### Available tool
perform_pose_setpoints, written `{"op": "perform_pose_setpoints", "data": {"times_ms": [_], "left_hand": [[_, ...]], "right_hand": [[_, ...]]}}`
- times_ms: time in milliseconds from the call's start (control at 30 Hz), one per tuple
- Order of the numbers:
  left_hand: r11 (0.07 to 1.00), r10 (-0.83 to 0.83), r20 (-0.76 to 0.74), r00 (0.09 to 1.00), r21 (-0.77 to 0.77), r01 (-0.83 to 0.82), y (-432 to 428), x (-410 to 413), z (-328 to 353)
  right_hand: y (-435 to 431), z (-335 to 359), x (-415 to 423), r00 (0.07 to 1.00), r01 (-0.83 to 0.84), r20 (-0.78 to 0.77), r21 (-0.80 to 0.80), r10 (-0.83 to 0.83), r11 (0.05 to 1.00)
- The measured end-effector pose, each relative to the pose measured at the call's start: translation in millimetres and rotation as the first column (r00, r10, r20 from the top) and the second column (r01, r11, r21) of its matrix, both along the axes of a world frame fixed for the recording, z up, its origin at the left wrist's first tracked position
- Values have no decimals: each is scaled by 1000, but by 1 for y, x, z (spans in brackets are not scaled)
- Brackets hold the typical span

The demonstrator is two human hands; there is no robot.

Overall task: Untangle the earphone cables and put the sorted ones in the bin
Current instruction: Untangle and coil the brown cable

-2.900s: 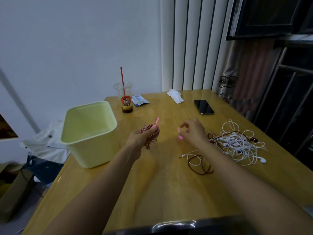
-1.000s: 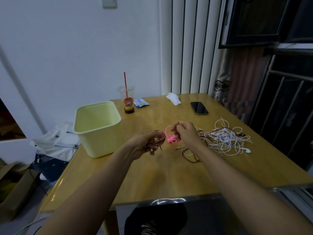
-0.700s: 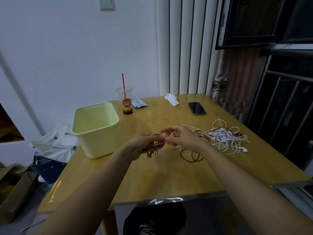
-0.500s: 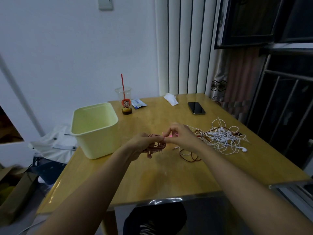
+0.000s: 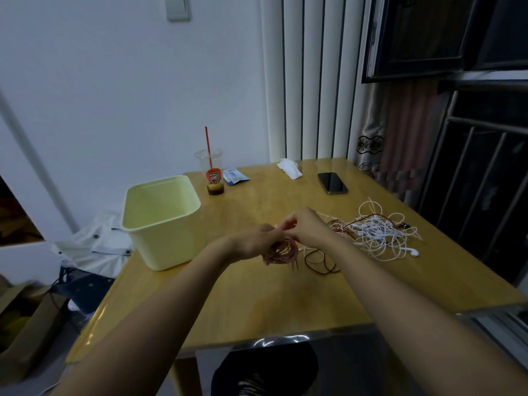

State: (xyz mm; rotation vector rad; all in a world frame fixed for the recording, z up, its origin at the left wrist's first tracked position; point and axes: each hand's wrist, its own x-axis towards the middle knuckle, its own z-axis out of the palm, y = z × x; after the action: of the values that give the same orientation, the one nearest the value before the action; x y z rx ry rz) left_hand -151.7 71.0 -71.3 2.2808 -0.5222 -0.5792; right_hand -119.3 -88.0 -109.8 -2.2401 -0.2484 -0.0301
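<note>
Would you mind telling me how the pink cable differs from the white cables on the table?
The pink cable is wound into a neat coil; the white cables sprawl in a loose tangle. The pink cable is held by the left hand and right hand; the white cables lie untouched. Neither is in the bin.

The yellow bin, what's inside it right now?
The bin shows only bare inner walls; no cables are visible inside. Its near wall hides the bottom, so something lying flat there cannot be ruled out.

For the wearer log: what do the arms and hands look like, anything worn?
Both arms are bare along their whole visible length, with no sleeves showing. The left hand and right hand show no gloves, watch or bracelets; rings cannot be made out.
</note>
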Motion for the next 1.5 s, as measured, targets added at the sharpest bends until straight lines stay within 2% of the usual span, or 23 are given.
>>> {"op": "perform_pose_setpoints", "data": {"times_ms": [133, 267, 367, 433, 567, 767, 933, 1133, 1233, 1367, 1500], "left_hand": [[999, -1, 113, 994, 33, -3, 6, 4, -2], [997, 66, 238, 969, 31, -75, 5, 8, -5], [993, 98, 273, 957, 42, -113, 7, 13, -9], [992, 120, 251, 961, 16, -128, 8, 16, -12], [980, 195, 274, 942, -11, -200, 3, 17, -17], [938, 317, 386, 866, 5, -345, 0, 21, -20], [931, 349, 322, 880, -17, -364, -2, 26, -21], [970, 236, 152, 960, -96, -223, 3, 24, -19], [960, 213, 64, 975, -198, -197, 5, 22, -17], [947, 218, 122, 968, -267, -179, 3, 14, -16], [962, 119, 144, 982, -264, -78, 8, 14, -29]], "right_hand": [[-5, -3, -6, 971, -131, -177, 172, 162, 976], [-11, -8, -6, 936, -111, -277, 359, 219, 927], [-14, -6, -10, 881, -121, -320, 558, 347, 821], [-14, -3, -13, 871, -176, -304, 539, 385, 824], [-10, -3, -14, 926, -182, -253, 348, 279, 920], [-8, -2, -8, 921, -200, -262, 316, 288, 927], [-10, -1, -6, 924, -252, -225, 254, 310, 934], [-15, -6, -7, 857, -296, -318, 341, 405, 892], [-16, -11, -6, 827, -258, -316, 522, 465, 813], [-19, -20, -2, 783, -149, -314, 743, 536, 653], [-22, -27, -1, 803, -58, -331, 784, 495, 618]]}}
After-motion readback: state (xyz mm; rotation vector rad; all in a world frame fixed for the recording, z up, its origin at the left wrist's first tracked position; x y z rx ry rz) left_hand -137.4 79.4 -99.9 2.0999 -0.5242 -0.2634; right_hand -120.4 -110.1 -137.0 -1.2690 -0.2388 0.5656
